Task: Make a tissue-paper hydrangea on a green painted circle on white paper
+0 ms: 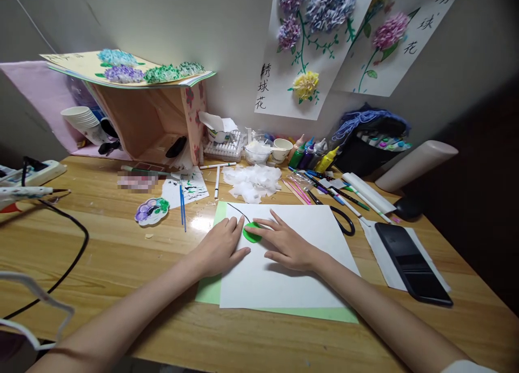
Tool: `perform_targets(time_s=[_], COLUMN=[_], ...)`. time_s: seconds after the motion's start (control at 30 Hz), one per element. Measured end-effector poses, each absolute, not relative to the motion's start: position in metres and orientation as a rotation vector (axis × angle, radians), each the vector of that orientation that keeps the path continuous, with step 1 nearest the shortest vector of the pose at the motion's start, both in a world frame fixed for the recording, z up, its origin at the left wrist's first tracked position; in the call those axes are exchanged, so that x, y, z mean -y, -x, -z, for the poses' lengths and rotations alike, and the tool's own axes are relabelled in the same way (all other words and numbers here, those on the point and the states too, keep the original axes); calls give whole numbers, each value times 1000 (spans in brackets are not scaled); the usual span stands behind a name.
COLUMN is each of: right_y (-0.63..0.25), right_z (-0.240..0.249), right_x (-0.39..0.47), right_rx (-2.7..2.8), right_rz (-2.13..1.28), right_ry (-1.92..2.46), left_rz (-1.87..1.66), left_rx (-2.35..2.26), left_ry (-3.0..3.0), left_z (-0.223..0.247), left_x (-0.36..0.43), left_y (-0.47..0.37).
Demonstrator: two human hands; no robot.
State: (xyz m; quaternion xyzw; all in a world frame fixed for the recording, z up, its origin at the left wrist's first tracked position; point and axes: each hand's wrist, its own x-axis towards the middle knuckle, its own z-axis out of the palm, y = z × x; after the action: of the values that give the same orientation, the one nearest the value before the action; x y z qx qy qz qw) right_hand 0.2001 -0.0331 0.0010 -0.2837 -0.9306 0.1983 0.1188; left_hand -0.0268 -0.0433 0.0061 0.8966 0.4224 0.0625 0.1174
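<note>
A white sheet of paper (300, 286) lies over a light green sheet (208, 291) on the wooden table. On the white sheet is a round, bright green piece (252, 237), with a thin dark line curving from its top toward the paper's upper left corner. My left hand (222, 246) rests on the paper just left of the green piece, fingers apart and holding nothing. From the right, my right hand (286, 242) reaches over with spread fingers, its index fingertip on the green piece.
Black-handled scissors (347, 221), pens and a phone (413, 265) lie to the right. White tissue pieces (253, 181), cups and paint bottles (298, 155) stand behind the paper. A paint palette (152, 212), two blue brushes (182, 205) and a black cable (83, 246) are left.
</note>
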Motion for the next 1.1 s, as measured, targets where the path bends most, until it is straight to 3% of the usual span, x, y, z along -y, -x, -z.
perform_targets(time_s=[0.57,1.1], right_y=[-208,-215], right_z=[-1,4], right_x=[34,36], right_rx=[2785,2609], right_rz=[-479,-304], right_ry=[703,892], left_rz=[-151,-124], left_rx=[-1231,-1244], left_ry=[-2654,-2682], left_z=[-4,-5], left_x=[42,44], left_y=[26,26])
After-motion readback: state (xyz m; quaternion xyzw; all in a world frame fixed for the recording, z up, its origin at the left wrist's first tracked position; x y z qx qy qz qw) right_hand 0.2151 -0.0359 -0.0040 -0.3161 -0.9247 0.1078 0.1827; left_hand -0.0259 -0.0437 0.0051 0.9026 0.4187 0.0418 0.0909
